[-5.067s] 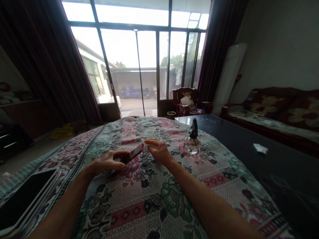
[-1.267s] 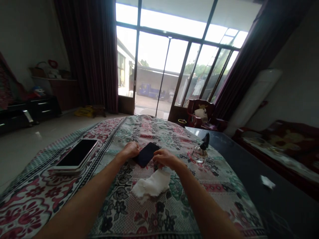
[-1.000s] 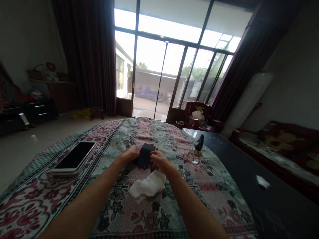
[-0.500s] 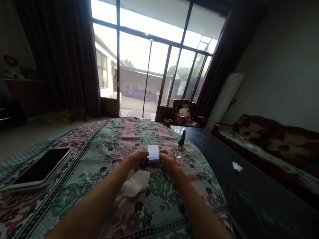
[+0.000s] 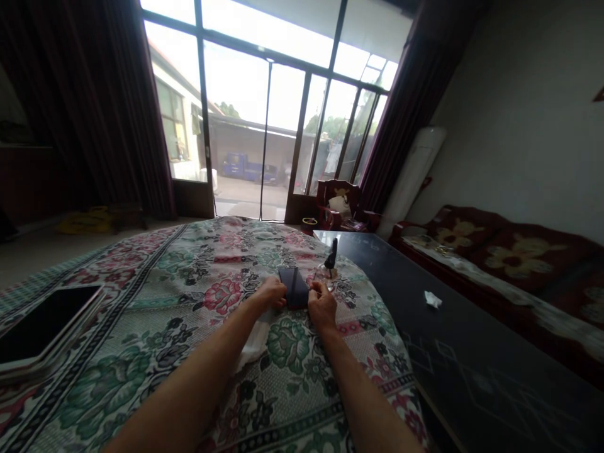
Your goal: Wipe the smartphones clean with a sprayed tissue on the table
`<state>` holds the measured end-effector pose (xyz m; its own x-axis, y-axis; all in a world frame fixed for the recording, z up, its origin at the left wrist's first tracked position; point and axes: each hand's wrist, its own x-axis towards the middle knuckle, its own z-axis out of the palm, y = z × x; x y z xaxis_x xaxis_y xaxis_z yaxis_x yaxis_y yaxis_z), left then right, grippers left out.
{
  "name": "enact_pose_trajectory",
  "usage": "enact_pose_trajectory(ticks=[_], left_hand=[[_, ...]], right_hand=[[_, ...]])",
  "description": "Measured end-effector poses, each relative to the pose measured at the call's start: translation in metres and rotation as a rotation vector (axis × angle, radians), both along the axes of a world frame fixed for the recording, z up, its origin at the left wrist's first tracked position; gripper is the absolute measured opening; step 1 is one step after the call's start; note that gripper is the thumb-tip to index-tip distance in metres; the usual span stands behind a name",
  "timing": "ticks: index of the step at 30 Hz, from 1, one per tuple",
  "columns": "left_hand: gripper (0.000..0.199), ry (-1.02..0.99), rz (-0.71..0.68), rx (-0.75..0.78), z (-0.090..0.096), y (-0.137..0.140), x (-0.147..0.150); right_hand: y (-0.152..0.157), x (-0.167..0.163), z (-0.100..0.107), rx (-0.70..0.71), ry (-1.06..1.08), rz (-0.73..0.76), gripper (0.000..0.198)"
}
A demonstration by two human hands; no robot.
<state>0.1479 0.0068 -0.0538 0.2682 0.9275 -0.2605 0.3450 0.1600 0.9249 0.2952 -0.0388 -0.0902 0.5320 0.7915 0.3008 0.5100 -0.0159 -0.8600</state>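
Moved out of my left hand alone since earlier, the black, slim phone now sits between both hands. White tissue lies half hidden by my left forearm; a tablet tops a stack near the table's left edge. My left fingers pinch the phone; my right hand's narrow at its side, grip unclear. Beyond, the spray bottle stands by the right edge.
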Motion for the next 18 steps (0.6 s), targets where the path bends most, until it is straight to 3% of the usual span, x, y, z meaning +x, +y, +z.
enact_pose_trajectory(ticks=[12, 18], left_hand=[[0.007, 0.218, -0.086, 0.016, -0.01, 0.014, 0.011], [0.009, 0.302, -0.12, 0.077, -0.017, 0.018, 0.014]], right_hand=[[0.002, 0.0, -0.009, 0.036, -0.082, -0.011, 0.038], [-0.001, -0.001, -0.007, -0.018, -0.12, 0.007, 0.037]])
